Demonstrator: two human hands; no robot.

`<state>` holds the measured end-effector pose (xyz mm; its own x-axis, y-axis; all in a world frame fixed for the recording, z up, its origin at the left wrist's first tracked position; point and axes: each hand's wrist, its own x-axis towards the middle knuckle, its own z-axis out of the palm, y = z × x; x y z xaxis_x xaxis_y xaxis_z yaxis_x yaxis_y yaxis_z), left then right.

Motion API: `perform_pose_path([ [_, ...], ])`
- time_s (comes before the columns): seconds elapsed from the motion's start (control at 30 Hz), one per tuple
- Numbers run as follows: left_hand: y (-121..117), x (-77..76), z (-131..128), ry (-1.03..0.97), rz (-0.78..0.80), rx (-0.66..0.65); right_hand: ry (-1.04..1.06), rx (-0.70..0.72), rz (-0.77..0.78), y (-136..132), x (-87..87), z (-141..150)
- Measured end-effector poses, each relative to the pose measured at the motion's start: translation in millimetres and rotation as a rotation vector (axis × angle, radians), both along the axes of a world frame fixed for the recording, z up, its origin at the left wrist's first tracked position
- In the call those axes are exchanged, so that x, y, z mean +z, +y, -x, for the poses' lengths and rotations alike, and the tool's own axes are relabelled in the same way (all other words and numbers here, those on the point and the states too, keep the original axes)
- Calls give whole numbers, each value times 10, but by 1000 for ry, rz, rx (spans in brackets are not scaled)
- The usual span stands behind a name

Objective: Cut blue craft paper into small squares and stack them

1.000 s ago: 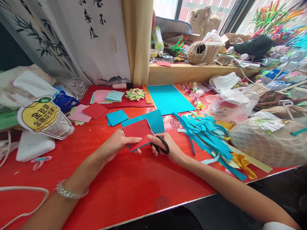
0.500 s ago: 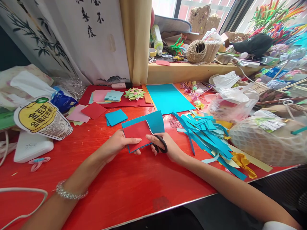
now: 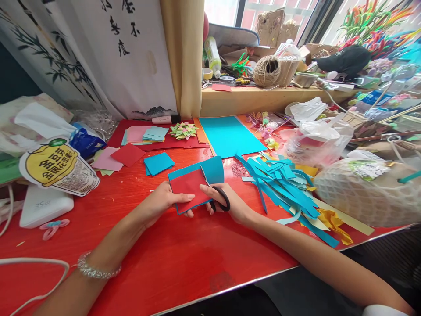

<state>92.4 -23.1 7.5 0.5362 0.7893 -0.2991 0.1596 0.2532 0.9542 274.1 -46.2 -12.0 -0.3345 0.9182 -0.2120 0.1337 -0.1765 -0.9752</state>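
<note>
My left hand (image 3: 169, 197) pinches a red paper square (image 3: 187, 183) laid over a larger blue sheet of paper (image 3: 215, 169), thumb on top and fingers beneath. In my right hand (image 3: 226, 199) are black-handled scissors (image 3: 223, 197), their blade at the red square's right edge, across the blue sheet. Blue paper shows past the red along the top and right. Beyond my hands lie cut blue squares (image 3: 159, 163). To the right is a heap of blue paper strips (image 3: 283, 180).
A large blue sheet (image 3: 230, 135) lies at the back, near a folded green paper star (image 3: 183, 130) and a pile of pastel squares (image 3: 154, 134). A white power bank (image 3: 46, 206) sits left. Plastic bags (image 3: 319, 136) and a netted bundle (image 3: 362, 193) crowd the right.
The view has tilted slightly. My hands, the paper and the scissors keep nearly the same places; the held papers sit a little lower in view.
</note>
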Motion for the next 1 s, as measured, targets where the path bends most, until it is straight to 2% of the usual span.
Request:
perform_pose_path([
  [0.23,2,4,16,-8,18,11,-20,-72,-33,-22,-47,12],
  [0.4,-11,45,9,8,25,-18,15,-48,-8,-12,-30,14],
  [0.5,-14,17,0,-16,17,-43,29,-38,5,-8,-30,11],
  [0.73,4,-56,23,-18,50,-1,-6,-78,-37,-13,-105,15],
  [1.0,-5,-37,6,-30,47,-41,-12,-37,-12,19,-28,-6],
])
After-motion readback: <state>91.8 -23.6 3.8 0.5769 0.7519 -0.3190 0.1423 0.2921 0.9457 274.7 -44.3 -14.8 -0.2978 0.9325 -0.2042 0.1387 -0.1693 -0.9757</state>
